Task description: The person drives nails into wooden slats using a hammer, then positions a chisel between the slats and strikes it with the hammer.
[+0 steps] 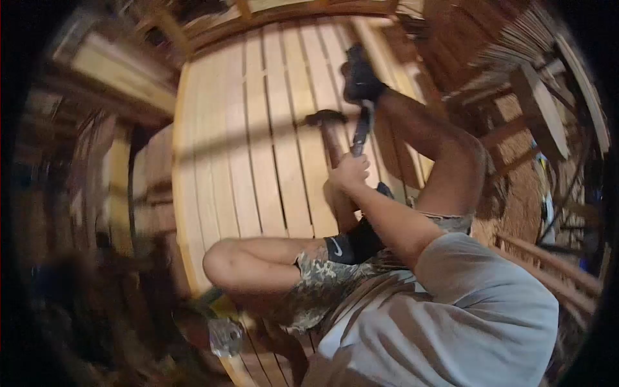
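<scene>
My right hand (pixel 350 172) is closed around the dark grip of a hammer (pixel 362 131), held up over the slatted wooden platform (pixel 219 161). The hammer's head is hard to make out because of blur and angle, but a hammer-shaped shadow falls on the pale slats beside it. I sit on the platform with one leg folded and the other stretched forward, a dark shoe (pixel 361 77) on that foot. My left hand does not show clearly anywhere. A clear plastic bag or container (pixel 225 337) lies by the platform's lower left edge, too blurred to tell its contents.
Wooden beams (pixel 119 184) stand to the left, blurred. A wooden rail (pixel 284 16) crosses beyond the platform's far end. On the right are a light board (pixel 540 109), wooden bars (pixel 548 271) and a brown floor (pixel 512 200) that looks covered in shavings or dust.
</scene>
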{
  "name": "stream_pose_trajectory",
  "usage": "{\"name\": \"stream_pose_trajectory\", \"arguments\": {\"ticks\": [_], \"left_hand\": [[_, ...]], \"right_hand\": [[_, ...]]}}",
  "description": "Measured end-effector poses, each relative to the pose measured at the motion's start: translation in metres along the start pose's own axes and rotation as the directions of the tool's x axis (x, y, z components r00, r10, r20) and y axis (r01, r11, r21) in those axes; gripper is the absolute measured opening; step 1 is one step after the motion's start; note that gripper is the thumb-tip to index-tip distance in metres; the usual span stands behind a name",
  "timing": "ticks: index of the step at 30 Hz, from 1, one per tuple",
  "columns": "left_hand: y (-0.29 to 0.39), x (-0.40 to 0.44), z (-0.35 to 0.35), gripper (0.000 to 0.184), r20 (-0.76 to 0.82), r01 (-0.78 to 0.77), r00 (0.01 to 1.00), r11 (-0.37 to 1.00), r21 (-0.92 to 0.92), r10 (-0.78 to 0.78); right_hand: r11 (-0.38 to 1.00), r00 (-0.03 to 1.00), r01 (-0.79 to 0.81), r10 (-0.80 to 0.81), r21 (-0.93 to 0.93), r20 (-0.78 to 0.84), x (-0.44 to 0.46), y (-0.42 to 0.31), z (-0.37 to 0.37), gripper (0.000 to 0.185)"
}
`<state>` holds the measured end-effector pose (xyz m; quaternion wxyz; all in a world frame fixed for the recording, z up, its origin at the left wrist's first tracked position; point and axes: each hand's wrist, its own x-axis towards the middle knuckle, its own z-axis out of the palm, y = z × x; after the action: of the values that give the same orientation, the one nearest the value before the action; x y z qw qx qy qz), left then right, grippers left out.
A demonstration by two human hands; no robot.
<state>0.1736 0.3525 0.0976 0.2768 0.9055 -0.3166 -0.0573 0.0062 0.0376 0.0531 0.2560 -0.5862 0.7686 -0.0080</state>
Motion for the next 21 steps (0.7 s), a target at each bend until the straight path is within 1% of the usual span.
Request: {"name": "stream_pose_trajectory", "arguments": {"ticks": [2, 3, 5, 6, 7, 8, 9, 10, 11, 13, 15, 16, 17, 19, 20, 21], "left_hand": [[0.017, 0.013, -0.013, 0.048, 0.034, -0.053, 0.998, 0.998, 0.043, 0.051], [0.031, 0.023, -0.019, 0.048, 0.071, -0.084, 0.994, 0.994, 0.076, 0.079], [0.065, 0.053, -0.026, 0.048, 0.180, -0.140, 0.978, 0.976, 0.168, 0.109], [0.082, 0.073, -0.026, 0.048, 0.270, -0.150, 0.959, 0.959, 0.241, 0.082], [0.096, 0.096, -0.019, 0.048, 0.372, -0.152, 0.928, 0.932, 0.329, 0.020], [0.108, 0.118, -0.010, 0.048, 0.467, -0.150, 0.882, 0.899, 0.411, -0.066], [0.110, 0.141, 0.006, 0.050, 0.550, -0.108, 0.810, 0.871, 0.479, -0.202], [0.106, 0.158, 0.023, 0.053, 0.614, -0.081, 0.716, 0.835, 0.544, -0.331], [0.084, 0.173, 0.042, 0.053, 0.607, -0.079, 0.722, 0.832, 0.549, -0.332], [0.061, 0.187, 0.064, 0.051, 0.648, -0.079, 0.631, 0.796, 0.600, -0.426], [0.047, 0.187, 0.083, 0.049, 0.687, -0.109, 0.517, 0.757, 0.644, -0.510], [0.042, 0.184, 0.090, 0.048, 0.699, -0.128, 0.459, 0.739, 0.662, -0.548], [0.040, 0.180, 0.096, 0.047, 0.707, -0.146, 0.411, 0.724, 0.674, -0.575], [0.036, 0.174, 0.106, 0.045, 0.713, -0.179, 0.319, 0.699, 0.692, -0.624], [0.034, 0.172, 0.111, 0.044, 0.708, -0.191, 0.286, 0.685, 0.703, -0.646], [0.031, 0.172, 0.115, 0.043, 0.704, -0.204, 0.254, 0.675, 0.709, -0.663]], "right_hand": [[1.000, 1.000, 0.014, -0.014, 0.024, 0.009, 0.005, 0.003, 0.003, 0.047], [0.998, 1.000, 0.021, -0.022, 0.052, 0.010, 0.012, 0.006, 0.002, 0.048], [0.994, 0.995, 0.067, -0.073, 0.087, 0.067, 0.023, 0.016, -0.011, 0.053], [0.990, 0.991, 0.084, -0.094, 0.112, 0.091, 0.026, 0.020, -0.022, 0.057], [0.990, 0.982, 0.118, -0.128, 0.076, 0.136, 0.044, 0.031, -0.015, 0.059], [0.984, 0.970, 0.134, -0.155, 0.120, 0.190, 0.044, 0.035, -0.030, 0.061], [0.976, 0.953, 0.144, -0.181, 0.163, 0.243, 0.043, 0.040, -0.045, 0.062], [0.974, 0.950, 0.150, -0.190, 0.170, 0.247, 0.057, 0.053, -0.040, 0.062], [0.961, 0.920, 0.170, -0.234, 0.219, 0.313, 0.078, 0.070, -0.024, 0.064], [0.944, 0.883, 0.174, -0.276, 0.280, 0.379, 0.084, 0.083, -0.024, 0.066], [0.953, 0.881, 0.235, -0.292, 0.189, 0.373, 0.060, 0.074, -0.055, 0.066], [0.941, 0.928, 0.321, -0.334, 0.104, 0.164, 0.049, 0.072, -0.057, 0.061], [0.942, 0.930, 0.314, -0.330, 0.117, 0.161, 0.049, 0.068, -0.060, 0.061], [0.938, 0.870, 0.312, -0.346, 0.151, 0.351, 0.050, 0.064, -0.068, 0.061], [0.912, 0.836, 0.286, -0.387, 0.293, 0.389, 0.048, 0.064, -0.072, 0.053], [0.914, 0.832, 0.278, -0.383, 0.296, 0.401, 0.048, 0.063, -0.070, 0.053]]}}
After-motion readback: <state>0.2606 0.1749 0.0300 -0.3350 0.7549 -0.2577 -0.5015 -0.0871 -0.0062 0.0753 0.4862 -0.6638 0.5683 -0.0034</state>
